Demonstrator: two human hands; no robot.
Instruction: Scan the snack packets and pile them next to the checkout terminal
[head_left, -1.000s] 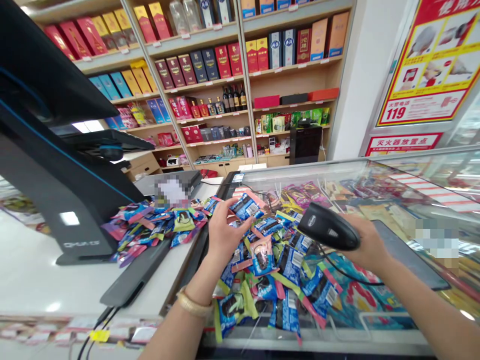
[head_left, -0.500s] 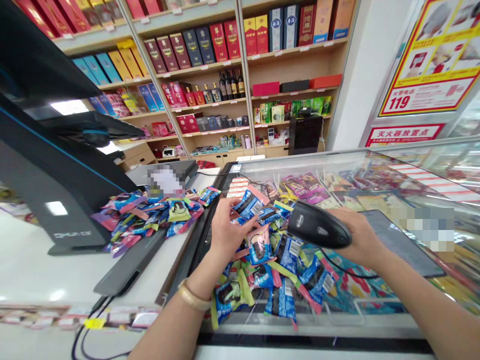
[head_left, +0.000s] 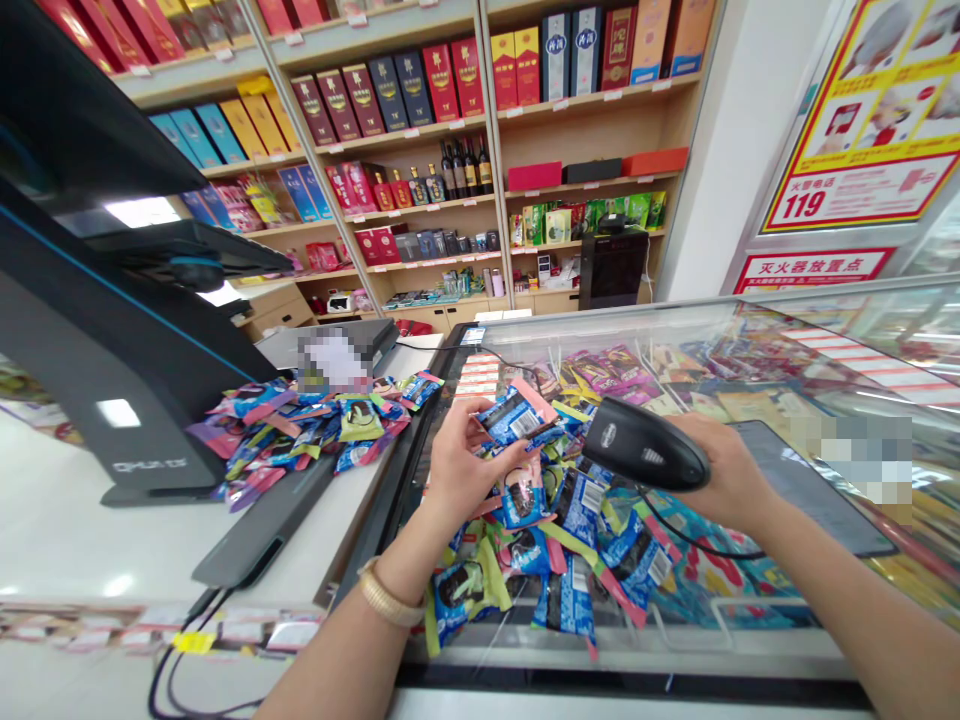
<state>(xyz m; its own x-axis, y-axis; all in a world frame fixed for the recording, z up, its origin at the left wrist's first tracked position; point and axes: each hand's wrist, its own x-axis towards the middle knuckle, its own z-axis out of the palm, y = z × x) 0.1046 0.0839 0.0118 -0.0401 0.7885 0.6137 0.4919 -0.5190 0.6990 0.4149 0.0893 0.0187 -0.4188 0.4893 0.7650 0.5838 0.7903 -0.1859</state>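
A blue and pink snack packet (head_left: pixel 517 415) is pinched in my left hand (head_left: pixel 469 460), its printed barcode turned up. Below and around that hand, a loose pile of similar small packets (head_left: pixel 577 505) in blue, pink and green lies on the glass top. My right hand (head_left: pixel 724 475) is wrapped round a black barcode scanner (head_left: pixel 645 445). The scanner's front end points left toward the packet, a short gap away from it. Its cable runs beneath my right hand.
A second heap of packets (head_left: pixel 300 430) lies on the white counter at left, by a grey checkout terminal (head_left: pixel 142 400). A dark tablet-like panel (head_left: pixel 802 485) rests on the glass display case (head_left: pixel 600 325). Shelves of boxes and bottles (head_left: pixel 465 170) stand behind.
My left hand has raised the packet slightly off the pile, and its barcode now faces up more plainly. The scanner stays in my right hand at nearly the same spot.
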